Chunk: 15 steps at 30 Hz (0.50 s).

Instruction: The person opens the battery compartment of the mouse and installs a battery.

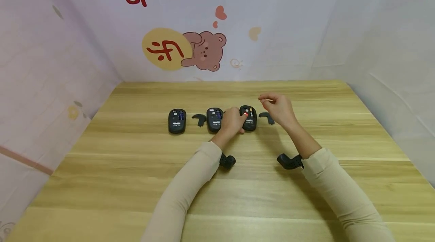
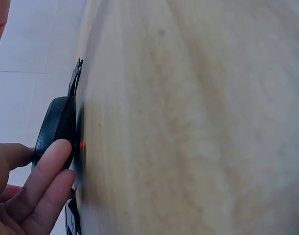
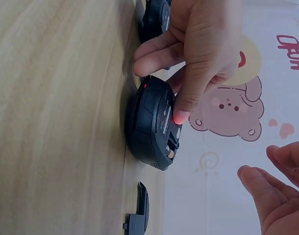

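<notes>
My left hand [image 1: 232,119] grips the right-hand black computer mouse [image 1: 250,123], which lies underside up. The thumb presses on its underside, lit red by the sensor, and the fingers are against its side in the right wrist view. Its battery compartment is uncovered, with a copper-coloured piece [image 3: 171,153] showing inside. My right hand [image 1: 278,109] hovers to the right, above a loose black battery cover [image 1: 267,117]. Its fingers are loosely bent, thumb near the index finger, with nothing seen between them.
Left of my hands, two more upturned mice lie in a row: a far-left mouse [image 1: 177,128] and a middle mouse [image 1: 214,124] partly behind my left hand. Both have batteries in open compartments. Another battery cover [image 1: 200,119] lies between them on the wooden table [image 1: 136,181].
</notes>
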Motion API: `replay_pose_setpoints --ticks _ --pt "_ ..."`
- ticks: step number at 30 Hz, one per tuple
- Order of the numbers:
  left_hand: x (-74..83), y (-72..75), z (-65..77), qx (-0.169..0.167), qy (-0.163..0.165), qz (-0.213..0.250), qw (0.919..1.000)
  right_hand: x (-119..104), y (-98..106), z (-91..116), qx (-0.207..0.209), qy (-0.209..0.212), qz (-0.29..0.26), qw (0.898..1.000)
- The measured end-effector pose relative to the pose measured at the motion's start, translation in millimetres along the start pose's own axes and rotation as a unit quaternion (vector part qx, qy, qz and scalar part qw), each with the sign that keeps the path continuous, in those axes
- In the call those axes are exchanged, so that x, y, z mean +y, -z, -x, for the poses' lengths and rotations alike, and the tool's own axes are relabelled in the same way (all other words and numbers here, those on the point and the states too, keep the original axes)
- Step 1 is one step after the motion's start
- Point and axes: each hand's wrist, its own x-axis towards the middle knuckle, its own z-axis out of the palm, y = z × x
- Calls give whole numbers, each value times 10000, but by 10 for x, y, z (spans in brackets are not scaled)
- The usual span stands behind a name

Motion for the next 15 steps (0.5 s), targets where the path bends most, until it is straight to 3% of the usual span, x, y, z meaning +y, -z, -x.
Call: replay_pose_setpoints --ticks 6,15 --pt "22 -6 9 -34 -51 23 10000 13 29 14 26 -70 -17 10000" --pt "32 16 20 236 -342 -21 9991 17 67 5 7 -146 28 9999"
